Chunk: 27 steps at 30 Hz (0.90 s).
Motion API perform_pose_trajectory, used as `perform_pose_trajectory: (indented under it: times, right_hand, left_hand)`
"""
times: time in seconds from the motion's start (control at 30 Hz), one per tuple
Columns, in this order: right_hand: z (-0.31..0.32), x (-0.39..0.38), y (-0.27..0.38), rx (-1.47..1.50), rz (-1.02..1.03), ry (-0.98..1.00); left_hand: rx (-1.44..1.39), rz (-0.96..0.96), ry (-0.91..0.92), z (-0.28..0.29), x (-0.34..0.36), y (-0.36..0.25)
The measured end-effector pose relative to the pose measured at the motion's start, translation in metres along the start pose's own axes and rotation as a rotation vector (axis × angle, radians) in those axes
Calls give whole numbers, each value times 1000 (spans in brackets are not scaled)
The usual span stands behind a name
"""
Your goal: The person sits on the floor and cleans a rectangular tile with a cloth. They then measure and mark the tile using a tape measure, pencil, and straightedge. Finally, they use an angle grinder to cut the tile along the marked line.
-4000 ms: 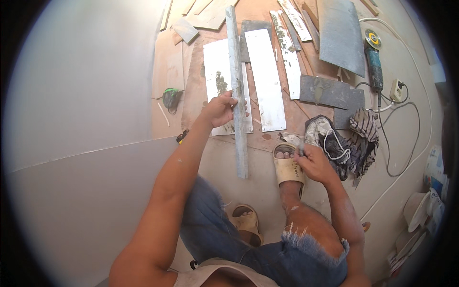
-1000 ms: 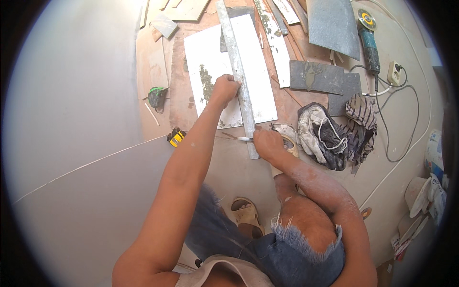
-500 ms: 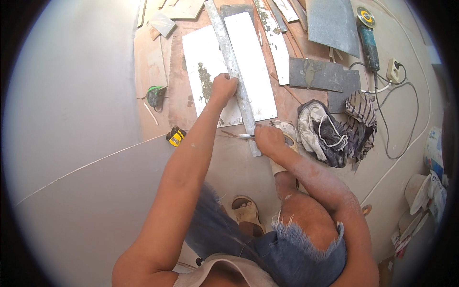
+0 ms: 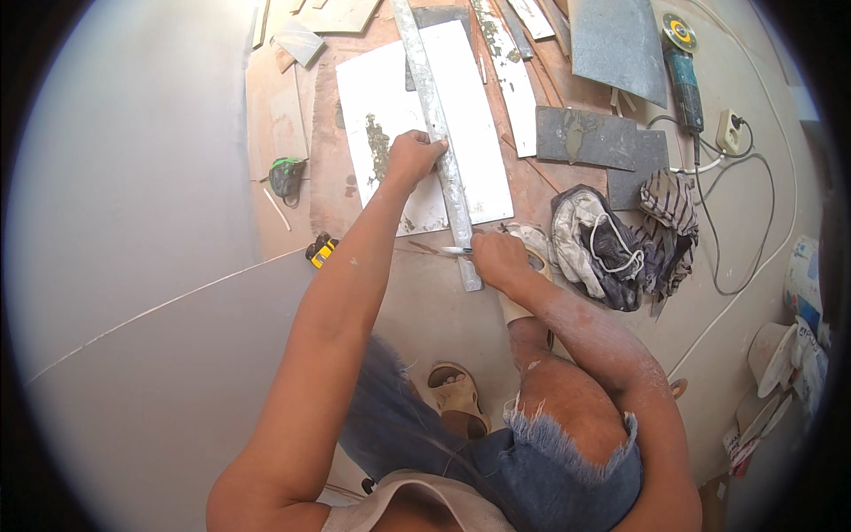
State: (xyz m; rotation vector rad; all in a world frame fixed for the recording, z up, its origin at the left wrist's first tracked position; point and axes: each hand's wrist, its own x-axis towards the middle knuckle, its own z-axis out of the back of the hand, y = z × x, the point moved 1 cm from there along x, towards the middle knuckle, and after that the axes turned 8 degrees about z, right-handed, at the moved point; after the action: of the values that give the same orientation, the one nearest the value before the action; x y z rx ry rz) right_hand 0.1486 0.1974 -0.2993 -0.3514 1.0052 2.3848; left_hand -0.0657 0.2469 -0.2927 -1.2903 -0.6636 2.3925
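Observation:
My left hand (image 4: 413,161) is closed on a long grey, stained straight bar (image 4: 452,177), pressing near its middle, with the thumb on the right edge. The bar lies at a slant over white panels (image 4: 474,124), one blotched with dark residue. My right hand (image 4: 499,259) is closed around a small, thin metal tool (image 4: 454,251) that crosses the bar near its lower end; the tool's exact kind is unclear. My right foot, in a beige slide (image 4: 514,306), is partly hidden behind that hand. A yellow tape measure (image 4: 324,253) lies left of the bar's lower end.
Grey tiles (image 4: 581,133), a grey sheet (image 4: 616,49) and offcuts surround the panels. At right are an angle grinder (image 4: 685,89), socket strip (image 4: 729,132), cables, crumpled cloths (image 4: 598,253) and sacks (image 4: 789,363). A green-black object (image 4: 288,180) lies left, beside a pale wall (image 4: 133,160).
Since four seconds ago, the bar has tilted across the panels, which sit closer together. My right hand has moved left and down onto the bar's lower end. The last second shows only slight movement.

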Motion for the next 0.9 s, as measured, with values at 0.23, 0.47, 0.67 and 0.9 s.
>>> perform_pose_trajectory:
  times: [0.23,0.47,0.67,0.9]
  right_hand:
    - [-1,1,0,-2,9,-15]
    - [-3,2,0,-21,11,-41]
    - [-10,-1,-4,-11,42,-96]
    - [-8,-4,-1,8,53,-38]
  left_hand:
    - [8,-16,9,2,2,1]
    - [-19,-1,28,3,6,4]
    - [37,4,36,3,4,0]
    - [-7,31,67,2,11,6]
